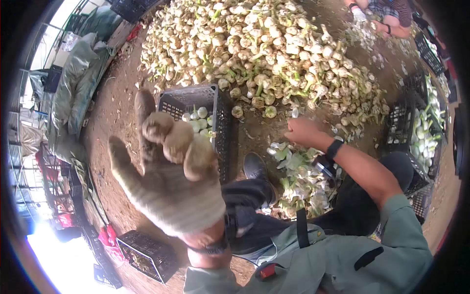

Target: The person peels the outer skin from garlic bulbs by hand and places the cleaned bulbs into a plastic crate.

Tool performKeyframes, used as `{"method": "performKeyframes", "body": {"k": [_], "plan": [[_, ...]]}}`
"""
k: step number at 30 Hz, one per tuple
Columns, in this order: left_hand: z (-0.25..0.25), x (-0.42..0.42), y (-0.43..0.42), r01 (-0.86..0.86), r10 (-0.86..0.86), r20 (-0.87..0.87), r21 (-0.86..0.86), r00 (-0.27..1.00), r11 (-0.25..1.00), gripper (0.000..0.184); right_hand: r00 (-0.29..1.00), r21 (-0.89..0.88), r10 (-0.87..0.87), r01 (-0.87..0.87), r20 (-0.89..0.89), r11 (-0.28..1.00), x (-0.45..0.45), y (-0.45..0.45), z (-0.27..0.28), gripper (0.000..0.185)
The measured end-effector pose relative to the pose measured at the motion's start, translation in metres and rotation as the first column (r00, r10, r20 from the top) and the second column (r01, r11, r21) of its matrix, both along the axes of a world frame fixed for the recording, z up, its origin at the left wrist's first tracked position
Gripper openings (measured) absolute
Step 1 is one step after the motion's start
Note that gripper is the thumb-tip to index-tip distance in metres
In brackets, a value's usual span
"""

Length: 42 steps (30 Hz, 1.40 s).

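My left hand (pixel 171 171), in a dirty pale work glove, is raised close to the camera. Its thumb and index finger are stretched apart and the other fingers are curled; nothing shows in it. Behind it stands a black crate (pixel 223 132) with peeled white bulbs (pixel 199 115) inside. My right hand (pixel 304 132) is bare and closed, above the ground between the bulb pile (pixel 254 49) and a heap of leafy peelings (pixel 306 176). Whatever its fingers hold, if anything, is hidden.
Full crates of white bulbs (pixel 425 137) stand at the right. Another person (pixel 391 19) sits at the upper right. A black crate (pixel 147 257) lies at the lower left, near red bags (pixel 111 242). Tarps (pixel 73 88) line the left side. My shoe (pixel 255 166) is beside the peelings.
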State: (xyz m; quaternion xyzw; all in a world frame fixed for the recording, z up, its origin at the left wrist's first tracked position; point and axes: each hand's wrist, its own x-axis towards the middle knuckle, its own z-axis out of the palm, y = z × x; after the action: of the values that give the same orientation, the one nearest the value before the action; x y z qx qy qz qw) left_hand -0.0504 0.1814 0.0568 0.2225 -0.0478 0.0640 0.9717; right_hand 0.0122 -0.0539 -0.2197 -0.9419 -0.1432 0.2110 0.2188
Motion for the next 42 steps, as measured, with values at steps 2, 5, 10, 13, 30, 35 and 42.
{"method": "performKeyframes", "body": {"k": [2,5,10,13,30,35,42], "plan": [[-0.002,0.001,0.005,0.016,-0.016,0.013,0.003,1.000,1.000,0.052,0.993,0.045,-0.109,0.107,0.041,0.993,0.021,0.019,-0.033,0.030],[-0.006,0.005,0.006,-0.021,0.020,0.005,0.041,1.000,0.999,0.048,0.962,0.104,-0.260,0.251,0.083,0.962,0.058,0.043,-0.089,0.038],[-0.003,0.016,0.008,-0.127,0.141,-0.212,0.077,0.967,0.989,0.053,0.976,0.154,-0.146,0.122,0.162,0.981,0.085,0.049,-0.160,0.036],[-0.011,0.019,0.004,-0.087,0.104,-0.192,0.097,0.976,0.992,0.054,0.952,0.265,-0.201,0.137,0.231,0.954,0.074,0.038,-0.155,0.030],[-0.071,0.023,-0.110,0.488,-0.341,-0.371,0.448,0.864,0.749,0.060,0.954,0.836,-0.272,0.253,-0.130,0.487,-0.024,-0.076,0.218,0.047],[-0.072,0.008,-0.141,0.476,-0.325,-0.352,0.562,0.878,0.676,0.057,0.908,0.776,-0.383,0.362,-0.169,0.516,-0.052,-0.098,0.208,0.037],[-0.104,0.004,-0.162,0.011,-0.113,0.025,0.952,0.993,0.307,0.065,0.872,0.855,-0.436,0.388,-0.221,0.343,-0.060,-0.101,0.174,0.020]]}}
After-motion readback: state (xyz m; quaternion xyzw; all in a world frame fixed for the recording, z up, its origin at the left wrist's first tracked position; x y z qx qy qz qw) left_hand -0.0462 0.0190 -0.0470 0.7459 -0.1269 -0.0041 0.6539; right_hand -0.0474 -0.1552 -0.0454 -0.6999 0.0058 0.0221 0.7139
